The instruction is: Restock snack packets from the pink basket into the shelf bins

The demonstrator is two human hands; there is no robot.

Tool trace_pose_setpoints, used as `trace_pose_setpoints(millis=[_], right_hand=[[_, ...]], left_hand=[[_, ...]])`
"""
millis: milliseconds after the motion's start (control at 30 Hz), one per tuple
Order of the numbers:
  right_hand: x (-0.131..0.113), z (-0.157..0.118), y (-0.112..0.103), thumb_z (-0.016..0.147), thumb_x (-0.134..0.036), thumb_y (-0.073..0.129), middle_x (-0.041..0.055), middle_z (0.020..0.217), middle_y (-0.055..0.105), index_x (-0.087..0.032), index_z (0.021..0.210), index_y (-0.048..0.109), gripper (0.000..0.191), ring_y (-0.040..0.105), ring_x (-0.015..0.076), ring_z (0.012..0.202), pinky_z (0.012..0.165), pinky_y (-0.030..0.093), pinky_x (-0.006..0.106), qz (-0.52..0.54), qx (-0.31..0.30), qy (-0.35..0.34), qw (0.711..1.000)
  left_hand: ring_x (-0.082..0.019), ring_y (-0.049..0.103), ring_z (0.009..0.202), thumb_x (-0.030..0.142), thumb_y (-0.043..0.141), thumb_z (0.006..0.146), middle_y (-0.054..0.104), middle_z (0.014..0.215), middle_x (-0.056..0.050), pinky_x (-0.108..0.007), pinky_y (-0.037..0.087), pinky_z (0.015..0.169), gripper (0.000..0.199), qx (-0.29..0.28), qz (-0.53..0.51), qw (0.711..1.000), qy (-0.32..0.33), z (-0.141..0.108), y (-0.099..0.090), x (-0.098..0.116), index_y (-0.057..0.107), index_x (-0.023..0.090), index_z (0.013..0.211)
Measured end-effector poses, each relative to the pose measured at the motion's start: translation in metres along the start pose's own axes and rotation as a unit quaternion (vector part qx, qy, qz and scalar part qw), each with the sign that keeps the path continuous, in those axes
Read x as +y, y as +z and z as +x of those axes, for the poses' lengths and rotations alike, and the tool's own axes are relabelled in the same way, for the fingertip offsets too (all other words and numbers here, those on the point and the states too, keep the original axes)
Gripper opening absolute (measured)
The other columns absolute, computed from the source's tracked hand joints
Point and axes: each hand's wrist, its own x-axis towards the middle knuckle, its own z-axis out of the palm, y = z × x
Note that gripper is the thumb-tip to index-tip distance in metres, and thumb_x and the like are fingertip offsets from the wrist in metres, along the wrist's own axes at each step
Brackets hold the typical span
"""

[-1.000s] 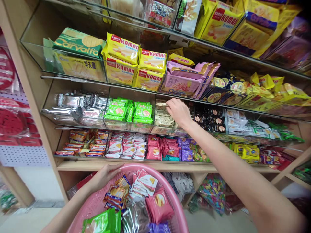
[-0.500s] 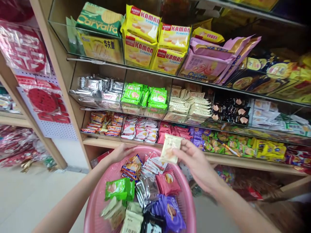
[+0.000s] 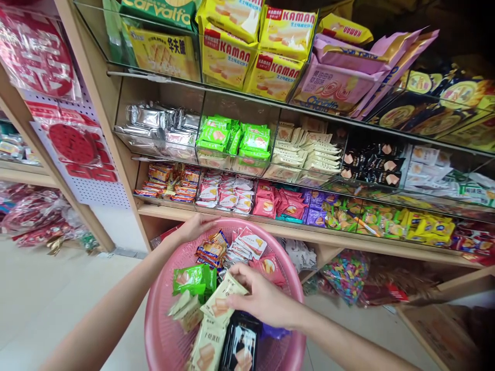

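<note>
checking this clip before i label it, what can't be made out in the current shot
All in the head view:
Cream pack: some print hidden by the right hand.
Purple packs: partly hidden by the same hand and wrist.
Basket: near side cut off by the bottom edge.
Carvalfo pack: top cut off by the top edge.
Lowest-shelf orange packs: print too small to read.

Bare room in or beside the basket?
Basket: mesh strip between its left wall and the green packets. Floor: tile left of the left forearm. Crowded: basket middle, where the right hand holds a cream packet over others.
</note>
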Motion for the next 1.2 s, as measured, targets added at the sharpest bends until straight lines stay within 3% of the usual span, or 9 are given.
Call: trace_pose_setpoints(millis=[167, 300, 400, 567, 933, 1200], right_hand=[[0.009, 0.002, 0.009, 0.071, -0.024, 0.063, 0.0003, 0.085, 0.062, -0.017, 0.096, 0.054, 0.028, 0.052, 0.0110, 0.068, 0.061, 0.039, 0.022, -0.060, -0.064, 0.044, 0.995], [0.011, 0.002, 0.018, 0.065, -0.026, 0.067, -0.0040, 0.075, 0.060, -0.018, 0.096, 0.057, 0.033, 0.045, 0.0082, 0.058, 0.054, 0.033, 0.020, -0.123, -0.092, 0.074, 0.985], [0.009, 0.003, 0.023, 0.062, -0.028, 0.071, -0.0078, 0.066, 0.057, -0.020, 0.096, 0.058, 0.037, 0.044, 0.0083, 0.057, 0.062, 0.035, 0.022, -0.188, -0.099, 0.072, 0.975], [0.006, 0.003, 0.028, 0.062, -0.035, 0.073, -0.0057, 0.071, 0.063, -0.024, 0.097, 0.060, 0.039, 0.052, 0.0137, 0.067, 0.083, 0.031, 0.031, -0.271, -0.090, 0.044, 0.957], [-0.001, -0.002, 0.039, 0.066, -0.032, 0.070, -0.0046, 0.082, 0.068, -0.024, 0.094, 0.058, 0.031, 0.057, 0.0164, 0.081, 0.090, 0.025, 0.034, -0.232, -0.078, 0.066, 0.967], [0.013, -0.005, 0.038, 0.070, -0.047, 0.066, 0.0019, 0.094, 0.054, -0.023, 0.092, 0.061, 0.033, 0.044, 0.0214, 0.095, 0.085, 0.029, 0.037, -0.393, -0.030, -0.032, 0.918]], left_hand=[[-0.024, 0.056, 0.110, 0.060, 0.045, 0.080, 0.058, 0.120, -0.005, -0.035, 0.041, 0.097, 0.061, -0.001, 0.001, 1.000, -0.002, 0.000, 0.000, 0.000, 0.057, 0.016, 0.120], [-0.024, 0.056, 0.110, 0.059, 0.045, 0.080, 0.057, 0.120, -0.005, -0.034, 0.041, 0.097, 0.060, -0.006, 0.002, 1.000, -0.001, 0.000, 0.000, -0.002, 0.056, 0.016, 0.120], [-0.024, 0.056, 0.109, 0.058, 0.045, 0.081, 0.058, 0.120, -0.005, -0.035, 0.041, 0.096, 0.058, -0.008, 0.006, 1.000, -0.003, 0.000, -0.001, -0.002, 0.056, 0.017, 0.120], [-0.023, 0.055, 0.112, 0.054, 0.046, 0.081, 0.057, 0.121, -0.006, -0.035, 0.040, 0.097, 0.055, -0.005, 0.001, 1.000, 0.004, 0.000, 0.000, -0.001, 0.056, 0.016, 0.120], [-0.023, 0.054, 0.112, 0.054, 0.046, 0.081, 0.056, 0.122, -0.006, -0.035, 0.040, 0.098, 0.054, -0.010, -0.003, 1.000, -0.006, -0.001, -0.001, 0.005, 0.057, 0.017, 0.120], [-0.023, 0.054, 0.112, 0.054, 0.045, 0.082, 0.056, 0.122, -0.006, -0.036, 0.039, 0.098, 0.056, -0.010, 0.011, 1.000, 0.003, -0.002, -0.002, 0.006, 0.055, 0.016, 0.121]])
